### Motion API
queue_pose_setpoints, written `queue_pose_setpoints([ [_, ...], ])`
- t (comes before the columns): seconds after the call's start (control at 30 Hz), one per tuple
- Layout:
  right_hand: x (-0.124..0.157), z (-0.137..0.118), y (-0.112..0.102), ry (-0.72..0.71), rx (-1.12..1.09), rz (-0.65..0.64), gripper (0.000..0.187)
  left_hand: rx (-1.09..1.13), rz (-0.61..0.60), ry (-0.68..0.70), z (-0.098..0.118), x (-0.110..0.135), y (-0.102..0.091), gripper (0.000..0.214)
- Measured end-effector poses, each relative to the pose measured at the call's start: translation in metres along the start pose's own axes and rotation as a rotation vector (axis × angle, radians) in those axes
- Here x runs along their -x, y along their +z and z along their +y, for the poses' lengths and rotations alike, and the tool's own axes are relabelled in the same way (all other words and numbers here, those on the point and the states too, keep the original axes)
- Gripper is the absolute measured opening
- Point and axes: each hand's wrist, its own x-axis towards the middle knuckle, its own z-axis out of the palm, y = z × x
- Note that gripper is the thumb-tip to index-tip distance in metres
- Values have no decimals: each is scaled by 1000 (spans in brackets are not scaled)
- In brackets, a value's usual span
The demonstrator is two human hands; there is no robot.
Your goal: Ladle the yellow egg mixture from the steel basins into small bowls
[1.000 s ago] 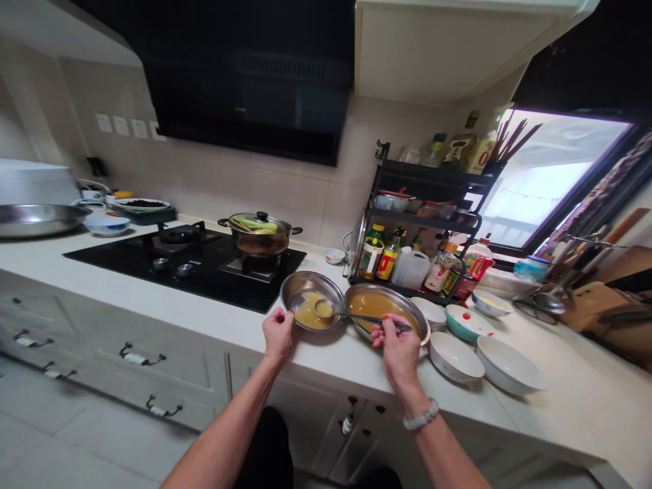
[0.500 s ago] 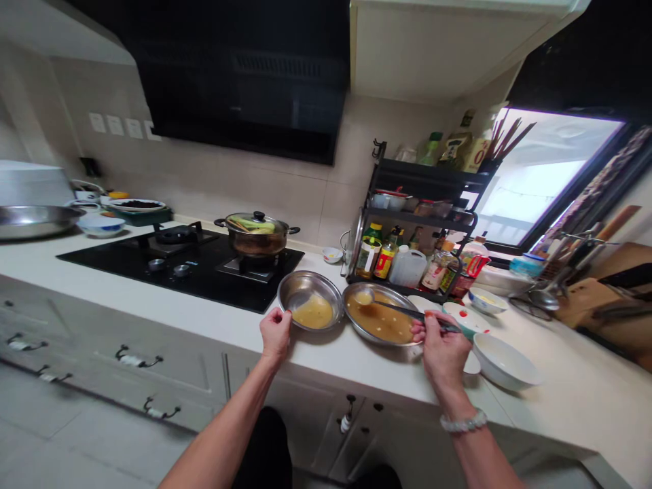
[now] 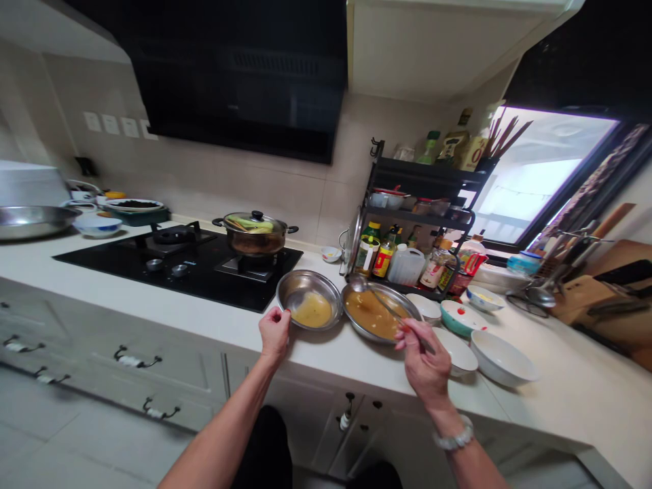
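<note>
My left hand (image 3: pixel 276 334) pinches the near rim of a steel bowl (image 3: pixel 294 291), which is tilted toward me with a shallow pool of yellowish liquid in it. Just to its right stands a second steel bowl (image 3: pixel 411 304), fuller, with brown liquid and small pale bits. Over that one, my right hand (image 3: pixel 425 356) is closed around the handle of a ladle (image 3: pixel 358 282). The ladle's head is at the bowl's far left edge; whether it holds any liquid I cannot tell.
Several white and patterned bowls (image 3: pixel 504 358) stand right of the steel bowls. Behind is a black rack (image 3: pixel 428 216) of bottles and jars. A lidded pot (image 3: pixel 255 234) sits on the black gas hob (image 3: pixel 127 257) to the left. Knives and utensils fill the far right corner.
My right hand has moved left and toward me. The ladle's head has shifted up and left from the brown liquid to the far rim. My left hand stays on its bowl.
</note>
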Motion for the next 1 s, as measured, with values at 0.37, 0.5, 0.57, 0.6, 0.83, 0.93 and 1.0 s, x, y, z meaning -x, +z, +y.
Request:
queue_pose_setpoints([
  [0.37,20,-3,75,401,-196,-101,23,19,-9,11,-1,0,1,25],
  [0.5,15,0,79,637,-298,8,32,6,-4,15,0,1,0,26],
  [0.57,10,1,78,714,-342,66,35,2,0,15,1,1,1,26],
  [0.6,8,1,77,742,-362,89,36,0,2,14,1,1,1,26],
  [0.83,1,-1,68,800,-432,163,38,-3,-9,16,1,1,0,25],
  [0.93,0,-2,66,801,-440,173,38,4,-8,17,0,0,0,25],
  [1.0,-1,-2,64,803,-453,183,38,7,-6,16,0,0,0,25],
])
